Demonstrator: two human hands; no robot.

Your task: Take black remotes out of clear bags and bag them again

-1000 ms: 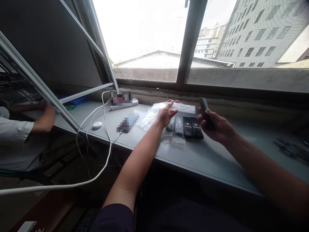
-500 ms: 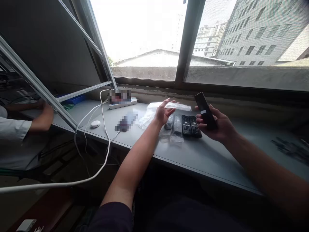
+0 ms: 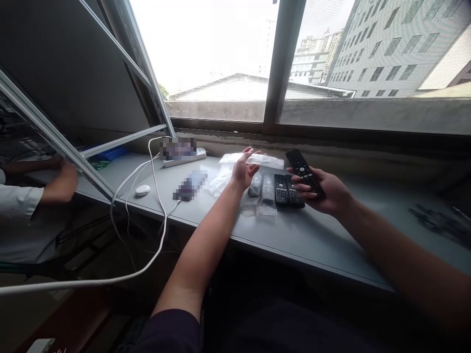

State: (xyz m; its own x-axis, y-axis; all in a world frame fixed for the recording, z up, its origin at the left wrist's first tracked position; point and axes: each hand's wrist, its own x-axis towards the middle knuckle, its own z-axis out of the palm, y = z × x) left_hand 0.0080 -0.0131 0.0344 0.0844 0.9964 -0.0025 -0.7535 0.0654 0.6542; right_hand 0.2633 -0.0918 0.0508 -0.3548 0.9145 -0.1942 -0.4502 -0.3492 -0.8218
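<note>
Remote control rests in the curled right hand, just above two black remotes on the counter; the left hand spreads wide before a clear plastic bag near the back edge.

The right hand has turned the remote face-up and tilted it flatter; earlier only its edge and plain back showed.

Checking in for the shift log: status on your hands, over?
Right hand gripping black remote control, buttons up. Left hand open, by clear plastic bag. Two black remotes lying on grey ledge just ahead.
</note>
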